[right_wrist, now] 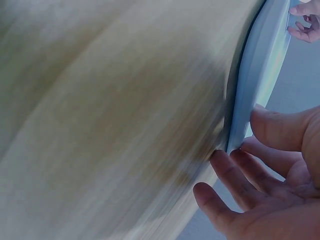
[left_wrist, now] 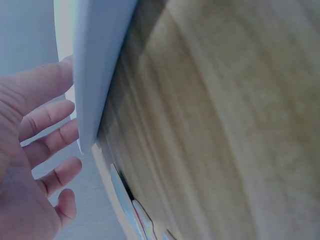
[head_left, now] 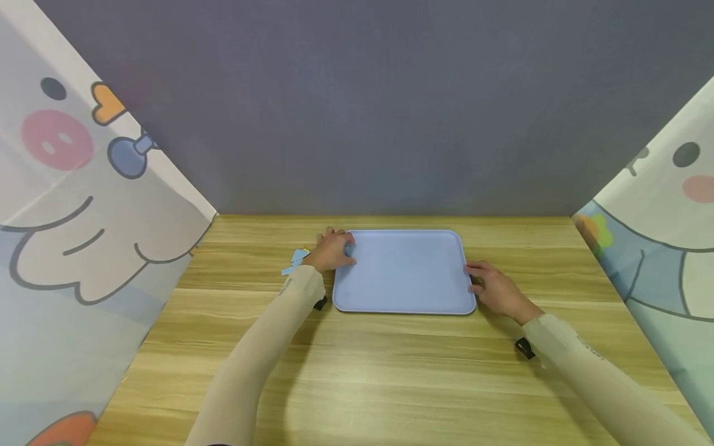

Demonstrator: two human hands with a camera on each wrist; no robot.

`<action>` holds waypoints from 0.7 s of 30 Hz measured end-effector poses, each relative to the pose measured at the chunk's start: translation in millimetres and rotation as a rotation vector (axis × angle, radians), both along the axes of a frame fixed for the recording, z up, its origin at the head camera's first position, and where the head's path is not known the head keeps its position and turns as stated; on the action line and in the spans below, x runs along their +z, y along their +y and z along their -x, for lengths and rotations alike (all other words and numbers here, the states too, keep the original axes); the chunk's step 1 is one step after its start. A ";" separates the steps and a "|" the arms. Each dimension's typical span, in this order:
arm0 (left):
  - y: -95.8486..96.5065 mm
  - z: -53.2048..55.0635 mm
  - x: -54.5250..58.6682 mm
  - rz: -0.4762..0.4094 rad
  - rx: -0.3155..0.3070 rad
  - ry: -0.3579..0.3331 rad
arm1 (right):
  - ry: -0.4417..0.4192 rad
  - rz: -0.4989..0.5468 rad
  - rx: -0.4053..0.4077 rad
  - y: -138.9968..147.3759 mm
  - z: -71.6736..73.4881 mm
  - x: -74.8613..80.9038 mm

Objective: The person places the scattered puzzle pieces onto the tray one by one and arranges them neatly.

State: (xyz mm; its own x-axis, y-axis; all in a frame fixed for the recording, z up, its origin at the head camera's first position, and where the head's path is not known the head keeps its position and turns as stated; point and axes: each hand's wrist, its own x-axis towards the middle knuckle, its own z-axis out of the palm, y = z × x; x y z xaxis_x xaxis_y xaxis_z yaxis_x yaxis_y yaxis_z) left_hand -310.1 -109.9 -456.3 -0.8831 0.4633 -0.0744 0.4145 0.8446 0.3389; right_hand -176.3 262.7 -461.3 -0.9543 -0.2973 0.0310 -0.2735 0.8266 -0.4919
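Observation:
A pale blue rectangular tray [head_left: 407, 272] lies on the wooden table. My left hand [head_left: 333, 249] is at its left edge, thumb toward the near side and fingers toward the far side. In the left wrist view, the thumb tip meets the tray's rim [left_wrist: 95, 75] and the loosely spread fingers [left_wrist: 47, 120] come up beside it. At the opposite edge is my right hand [head_left: 495, 288]. Its thumb [right_wrist: 272, 127] touches the rim, while the other fingers lie relaxed and spread along the tray's outer side.
Several flat light blue pieces [head_left: 297, 260] lie on the table [head_left: 390, 378] just left of the tray, by my left wrist. A grey panel [head_left: 390, 111] rises behind the table. Cartoon-printed sheets [head_left: 72, 204] stand along both sides.

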 end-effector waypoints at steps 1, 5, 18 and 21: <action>0.1 0.0 0.1 -0.004 -0.003 -0.002 | 0.001 0.000 0.001 0.1 0.2 -0.5; 2.5 -0.5 1.4 -0.029 -0.018 -0.010 | -0.006 0.007 -0.002 0.4 0.2 -1.8; 4.9 1.2 4.2 0.053 0.043 0.006 | -0.009 0.007 -0.015 -0.7 0.1 -1.2; 5.1 1.6 5.7 0.069 0.037 -0.005 | -0.003 0.005 -0.015 -0.3 0.3 -0.6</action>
